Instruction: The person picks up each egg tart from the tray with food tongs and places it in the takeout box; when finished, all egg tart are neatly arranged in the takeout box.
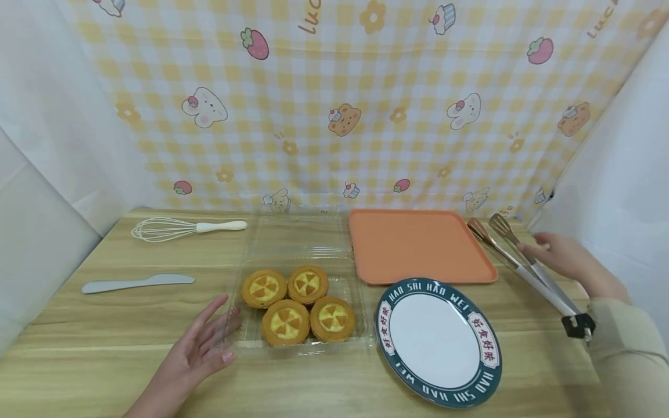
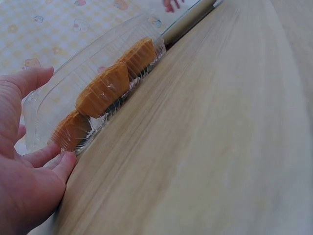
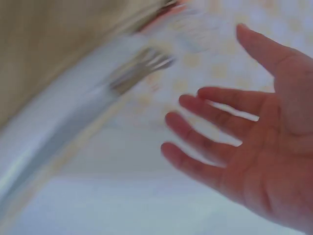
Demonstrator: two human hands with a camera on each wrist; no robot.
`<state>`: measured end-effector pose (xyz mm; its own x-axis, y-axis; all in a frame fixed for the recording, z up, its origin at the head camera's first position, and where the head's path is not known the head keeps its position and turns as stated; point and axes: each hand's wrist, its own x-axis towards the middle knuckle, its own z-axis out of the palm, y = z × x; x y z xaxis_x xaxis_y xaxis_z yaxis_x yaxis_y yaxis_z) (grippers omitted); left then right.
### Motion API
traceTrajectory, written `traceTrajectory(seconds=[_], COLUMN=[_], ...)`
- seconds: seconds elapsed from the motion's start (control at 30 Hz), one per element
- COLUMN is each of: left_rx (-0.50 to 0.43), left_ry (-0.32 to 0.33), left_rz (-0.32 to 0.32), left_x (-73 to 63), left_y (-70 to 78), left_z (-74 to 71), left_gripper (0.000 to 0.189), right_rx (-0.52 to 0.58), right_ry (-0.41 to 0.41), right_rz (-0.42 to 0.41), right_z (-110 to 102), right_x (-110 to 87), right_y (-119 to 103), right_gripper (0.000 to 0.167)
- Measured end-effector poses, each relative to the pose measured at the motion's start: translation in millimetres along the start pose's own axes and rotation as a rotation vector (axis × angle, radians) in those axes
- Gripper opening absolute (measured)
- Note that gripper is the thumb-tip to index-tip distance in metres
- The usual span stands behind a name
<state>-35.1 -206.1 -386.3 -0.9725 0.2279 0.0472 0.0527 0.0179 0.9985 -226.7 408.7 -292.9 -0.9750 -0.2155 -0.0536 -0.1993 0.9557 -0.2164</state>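
Observation:
My left hand (image 1: 195, 342) is at the left edge of a clear plastic clamshell box (image 1: 334, 268), fingers extended and thumb apart. In the left wrist view its fingertips appear to touch the box's side. Several egg tarts (image 1: 286, 323) with yellow, fruit-patterned tops sit in the box, whose lid lies folded back. My right hand (image 3: 254, 132) is spread with nothing in it, beside the metal food tongs (image 1: 538, 278). These tongs have slotted tips and pale handles, and lie at the right of the table. In the head view that hand partly overlaps them; contact cannot be told.
A round plate (image 1: 441, 342) with a green lettered rim lies right of the box. Behind it is an orange tray (image 1: 418, 247). A white whisk (image 1: 188, 228) and a pale spreader knife (image 1: 138, 283) lie at the left. A checked curtain (image 1: 313, 116) hangs behind the table.

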Motion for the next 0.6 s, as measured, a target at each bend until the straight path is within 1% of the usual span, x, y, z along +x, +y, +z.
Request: traceTrajectory(seconds=[0.1, 0.2, 0.3, 0.37, 0.47, 0.6], left_rx=[-0.002, -0.004, 0.002, 0.007, 0.007, -0.005], left_ry=[0.001, -0.005, -0.005, -0.002, -0.001, -0.004], left_rz=[-0.003, -0.004, -0.001, 0.0, 0.0, -0.008], left_x=[0.3, 0.9, 1.2, 1.1, 1.0, 1.1], left_y=[0.0, -0.2, -0.3, 0.1, 0.6, 0.9], left_z=[0.5, 1.1, 1.1, 0.9, 0.7, 0.9], left_gripper=[0.072, 0.072, 0.072, 0.072, 0.072, 0.072], right_rx=[0.04, 0.062, 0.095, 0.146, 0.274, 0.437], right_ry=[0.008, -0.051, -0.115, -0.168, -0.252, -0.347], right_rz=[-0.069, -0.088, -0.104, -0.098, -0.128, -0.154], right_z=[-14, -27, -33, -33, -28, -13], right_x=[15.5, 29.4, 41.7, 51.4, 69.1, 92.9], right_y=[-29, -63, -95, -114, -137, -163], right_gripper=[0.061, 0.061, 0.066, 0.071, 0.071, 0.06])
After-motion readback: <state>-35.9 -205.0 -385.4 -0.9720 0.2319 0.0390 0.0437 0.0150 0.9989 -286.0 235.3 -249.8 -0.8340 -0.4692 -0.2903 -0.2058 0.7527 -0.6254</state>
